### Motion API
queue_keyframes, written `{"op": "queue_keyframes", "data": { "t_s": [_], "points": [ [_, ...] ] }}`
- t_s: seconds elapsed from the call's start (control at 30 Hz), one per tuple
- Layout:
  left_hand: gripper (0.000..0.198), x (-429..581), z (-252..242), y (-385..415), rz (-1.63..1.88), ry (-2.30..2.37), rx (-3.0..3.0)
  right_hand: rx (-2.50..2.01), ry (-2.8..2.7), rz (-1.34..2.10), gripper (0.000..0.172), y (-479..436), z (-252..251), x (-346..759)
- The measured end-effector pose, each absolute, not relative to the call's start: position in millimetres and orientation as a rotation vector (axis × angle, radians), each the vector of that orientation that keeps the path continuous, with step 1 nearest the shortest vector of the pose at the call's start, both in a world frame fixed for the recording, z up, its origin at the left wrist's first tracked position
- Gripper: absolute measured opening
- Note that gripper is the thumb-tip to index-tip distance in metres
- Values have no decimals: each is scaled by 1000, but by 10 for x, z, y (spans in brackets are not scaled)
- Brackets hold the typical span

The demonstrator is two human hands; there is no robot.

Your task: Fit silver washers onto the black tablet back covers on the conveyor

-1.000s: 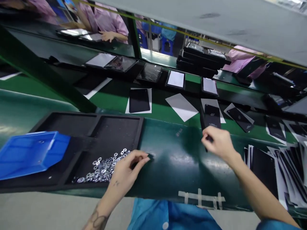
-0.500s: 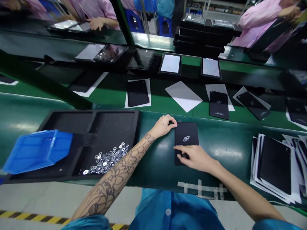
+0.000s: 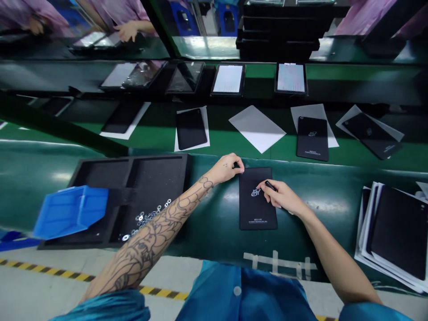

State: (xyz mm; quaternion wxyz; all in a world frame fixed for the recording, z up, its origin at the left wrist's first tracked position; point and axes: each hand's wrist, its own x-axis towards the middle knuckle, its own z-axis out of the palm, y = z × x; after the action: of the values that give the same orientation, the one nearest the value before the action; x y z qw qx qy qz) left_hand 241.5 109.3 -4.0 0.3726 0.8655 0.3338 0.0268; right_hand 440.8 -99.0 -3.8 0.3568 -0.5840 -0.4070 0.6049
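Note:
A black tablet back cover (image 3: 254, 209) with a silver logo and small print lies flat on the green bench before me. My left hand (image 3: 229, 168) pinches thumb and forefinger together at the cover's upper left corner. What sits between those fingertips is too small to make out. Over the cover's right half, my right hand (image 3: 281, 196) is closed on a short black pen-like tool (image 3: 270, 186), its fingertips near the logo. Left of the cover, small silver metal rings (image 3: 143, 218) lie in a compartment of a black tray (image 3: 157, 171), partly hidden by my left forearm.
A blue bin (image 3: 72, 214) rests on the tray's left part. Covers stacked with white sheets (image 3: 397, 232) stand at right. Beyond the bench, a green belt (image 3: 217, 120) carries more covers on sheets and lit tablets (image 3: 229, 79). A slanted green post (image 3: 60, 125) crosses at left. Co-workers sit opposite.
My right hand has lifted off the cover's left edge and moved right and up, and a black pen-like tool now shows in it. The left hand stays at the corner. My view has shifted.

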Motion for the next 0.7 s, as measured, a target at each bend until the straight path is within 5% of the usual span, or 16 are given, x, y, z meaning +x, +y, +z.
{"op": "queue_keyframes", "data": {
  "t_s": [0.2,0.37,0.57,0.7],
  "points": [
    [11,2432,21,1112,-76,926,2245,-1527,-1042,1546,54,-990,-72,4396],
    [42,2657,106,1379,-327,1020,2275,-1539,-1047,1569,54,-983,-42,4401],
    [55,3158,201,1598,-622,542,2650,-1405,-977,1410,46,-778,135,4407],
    [55,3248,150,1603,-585,540,2644,-1178,-860,1078,67,-428,261,4249]
  ]
}}
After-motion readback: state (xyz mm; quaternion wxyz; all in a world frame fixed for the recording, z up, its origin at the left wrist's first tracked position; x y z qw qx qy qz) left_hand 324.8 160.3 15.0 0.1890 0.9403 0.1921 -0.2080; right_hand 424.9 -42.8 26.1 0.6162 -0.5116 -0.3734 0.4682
